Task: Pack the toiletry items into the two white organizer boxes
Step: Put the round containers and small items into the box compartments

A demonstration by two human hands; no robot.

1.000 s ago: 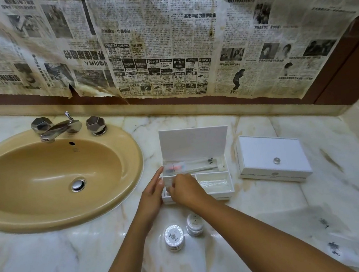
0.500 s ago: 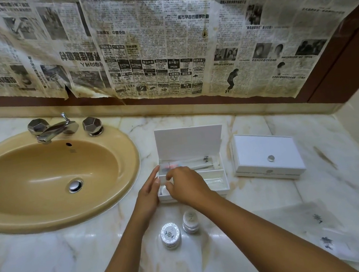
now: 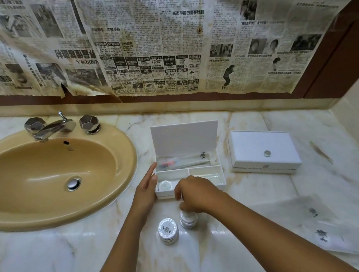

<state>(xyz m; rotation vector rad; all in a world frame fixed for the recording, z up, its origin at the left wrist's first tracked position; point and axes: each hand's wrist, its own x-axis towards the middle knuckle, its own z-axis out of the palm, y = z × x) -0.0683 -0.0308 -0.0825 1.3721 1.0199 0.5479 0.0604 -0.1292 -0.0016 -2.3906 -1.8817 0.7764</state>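
Note:
An open white organizer box (image 3: 222,179) sits on the marble counter, lid upright. Its back compartment holds a wrapped toothbrush kit (image 3: 182,161). A round white soap puck (image 3: 165,185) lies in the front left compartment, and a clear packet (image 3: 209,175) in the front right. My left hand (image 3: 146,191) rests flat against the box's left wall, fingers straight. My right hand (image 3: 196,194) is just in front of the box, fingers closed on the top of a stack of round pucks (image 3: 188,221). Another stack of pucks (image 3: 168,230) stands beside it. A second white box (image 3: 264,152) is closed, to the right.
A tan sink (image 3: 48,177) with a chrome tap (image 3: 54,128) fills the left side. Clear plastic packets (image 3: 313,225) lie on the counter at the right. Old newspaper (image 3: 160,37) covers the wall behind. A side wall closes the far right.
My right hand has drawn back out of the box's front left compartment, leaving a puck there, and come down onto the right stack of pucks. My left hand stays at the box.

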